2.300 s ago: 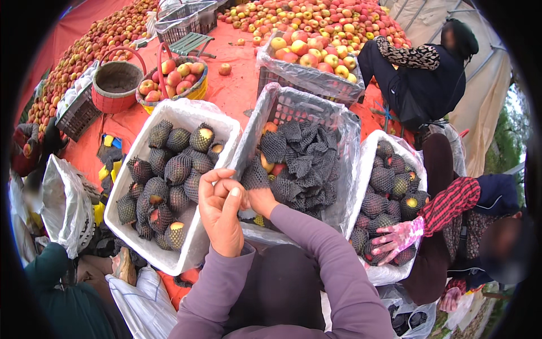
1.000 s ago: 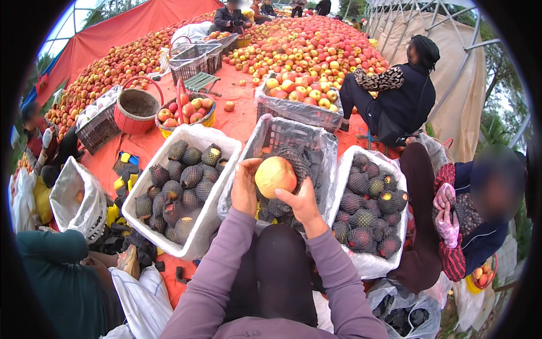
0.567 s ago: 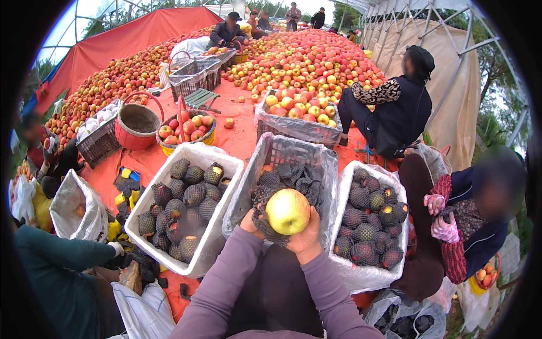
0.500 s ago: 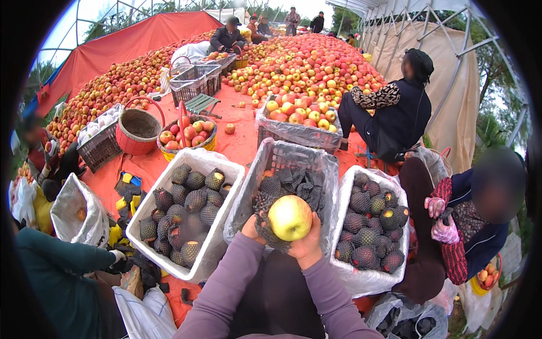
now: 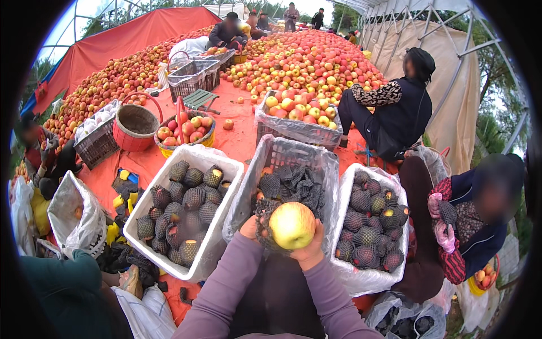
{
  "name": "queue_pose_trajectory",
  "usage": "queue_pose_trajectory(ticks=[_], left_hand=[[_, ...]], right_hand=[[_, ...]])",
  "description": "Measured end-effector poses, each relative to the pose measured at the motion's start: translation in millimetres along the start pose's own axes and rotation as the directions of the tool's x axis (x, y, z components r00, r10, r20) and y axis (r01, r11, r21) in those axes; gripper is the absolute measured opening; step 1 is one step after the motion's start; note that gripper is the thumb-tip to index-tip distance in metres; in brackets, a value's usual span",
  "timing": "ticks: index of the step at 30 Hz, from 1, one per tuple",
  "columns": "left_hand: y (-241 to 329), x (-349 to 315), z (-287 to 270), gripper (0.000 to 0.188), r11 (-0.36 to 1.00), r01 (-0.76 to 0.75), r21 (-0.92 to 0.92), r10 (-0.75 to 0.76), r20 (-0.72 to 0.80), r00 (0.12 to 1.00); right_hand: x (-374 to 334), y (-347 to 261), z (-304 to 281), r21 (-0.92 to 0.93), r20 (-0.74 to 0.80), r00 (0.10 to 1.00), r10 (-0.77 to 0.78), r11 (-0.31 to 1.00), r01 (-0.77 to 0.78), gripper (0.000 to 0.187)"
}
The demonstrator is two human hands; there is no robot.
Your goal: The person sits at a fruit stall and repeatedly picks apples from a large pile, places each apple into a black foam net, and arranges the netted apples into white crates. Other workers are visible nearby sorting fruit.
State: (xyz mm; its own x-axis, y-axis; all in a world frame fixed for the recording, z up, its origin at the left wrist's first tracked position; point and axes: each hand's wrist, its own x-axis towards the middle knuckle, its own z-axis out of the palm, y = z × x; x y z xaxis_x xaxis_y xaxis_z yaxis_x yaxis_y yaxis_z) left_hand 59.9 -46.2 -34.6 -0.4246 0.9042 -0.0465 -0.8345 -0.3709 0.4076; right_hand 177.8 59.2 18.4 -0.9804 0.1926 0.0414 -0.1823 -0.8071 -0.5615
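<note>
Apple (image 5: 292,225), one, yellow-green, was cupped near centre: my left hand (image 5: 252,227) pulled one dark foam net (image 5: 262,223) around it, my right hand (image 5: 311,251) gripping beneath.

Three crates stand side by side before the person. The left crate (image 5: 148,237) and right crate (image 5: 344,226) hold netted fruit (image 5: 195,198); the middle crate (image 5: 265,152) holds loose nets (image 5: 299,183). Behind them lie a basket (image 5: 164,148) of apples, a bucket (image 5: 135,121) to its left, and a fruit heap (image 5: 310,59).
</note>
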Motion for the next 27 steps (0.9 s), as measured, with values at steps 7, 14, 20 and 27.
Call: queue_pose_trajectory(ticks=[7, 14, 20, 27], left_hand=[[22.6, -5.8, 44.4, 0.045, 0.990, -0.093, 0.101, 0.071, 0.208, 0.976], [15.0, -5.4, 58.6, 0.029, 0.036, -0.417, 0.908, 0.884, 0.165, 0.437], [-1.9, -15.5, 80.6, 0.033, -0.365, -0.420, 0.831, 0.751, 0.529, 0.395], [-10.3, -9.3, 82.7, 0.037, 0.196, -0.526, 0.828, 0.828, 0.148, 0.541]], right_hand=[[-3.0, -4.7, -7.5, 0.144, 0.134, 0.990, -0.041, 0.989, 0.021, 0.083], [8.8, -14.8, 0.6, -0.316, -0.013, 1.000, 0.012, 0.949, -0.015, 0.071], [15.7, -13.2, -1.3, -0.889, 0.102, 0.830, -0.548, 0.324, 0.323, 0.067], [10.2, -14.9, 0.7, -0.928, 0.215, 0.591, -0.777, 0.026, 0.372, 0.072]])
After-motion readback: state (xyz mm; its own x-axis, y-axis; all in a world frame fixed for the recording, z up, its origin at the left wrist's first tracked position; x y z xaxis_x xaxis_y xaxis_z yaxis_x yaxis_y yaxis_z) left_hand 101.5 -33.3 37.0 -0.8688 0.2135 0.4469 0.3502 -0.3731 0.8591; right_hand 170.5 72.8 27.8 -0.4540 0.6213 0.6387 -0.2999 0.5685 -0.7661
